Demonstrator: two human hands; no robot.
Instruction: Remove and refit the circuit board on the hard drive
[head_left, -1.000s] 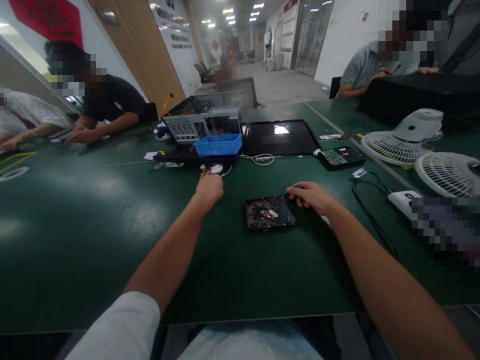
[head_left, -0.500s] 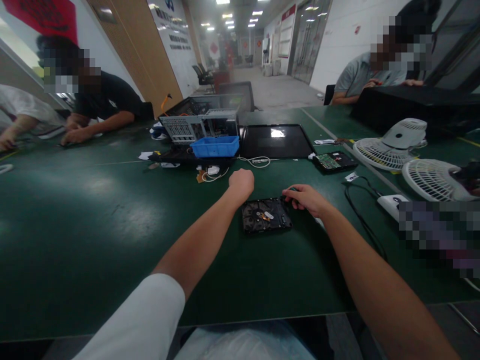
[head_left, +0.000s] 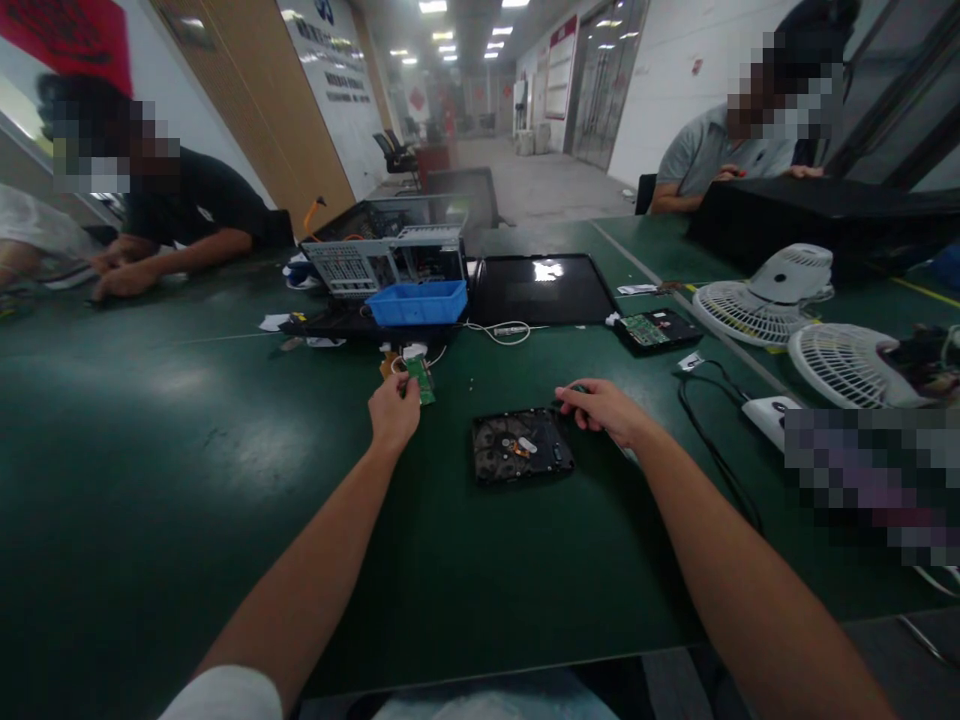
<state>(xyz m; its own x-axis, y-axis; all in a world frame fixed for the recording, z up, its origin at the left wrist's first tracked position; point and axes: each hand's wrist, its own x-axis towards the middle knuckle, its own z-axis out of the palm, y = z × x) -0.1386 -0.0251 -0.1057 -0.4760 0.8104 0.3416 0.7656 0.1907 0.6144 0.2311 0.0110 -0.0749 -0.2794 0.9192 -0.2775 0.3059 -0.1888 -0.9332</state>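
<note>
My left hand (head_left: 395,410) is closed on the edge of a small green circuit board (head_left: 421,380), held over the table left of a hard drive. The hard drive (head_left: 499,450) lies flat on the green table (head_left: 360,620), its dark underside with a small whitish oval part facing up. Close to the drive's upper right corner, my right hand (head_left: 604,408) has its fingers pinched together. Something dark shows at those fingers, too small to name. A pale bit shows under the right wrist, mostly hidden.
Behind my hands stand a blue tray (head_left: 418,304) and an open computer case (head_left: 352,265), beside a flat black panel (head_left: 540,290). A second hard drive (head_left: 656,330), white fans (head_left: 750,305) and a power strip (head_left: 766,418) with cables lie right. Co-workers sit at both far sides.
My left hand has moved left, away from above the drive, and the green circuit board now shows in its fingers. The right hand stays by the drive's corner. The view has shifted slightly.
</note>
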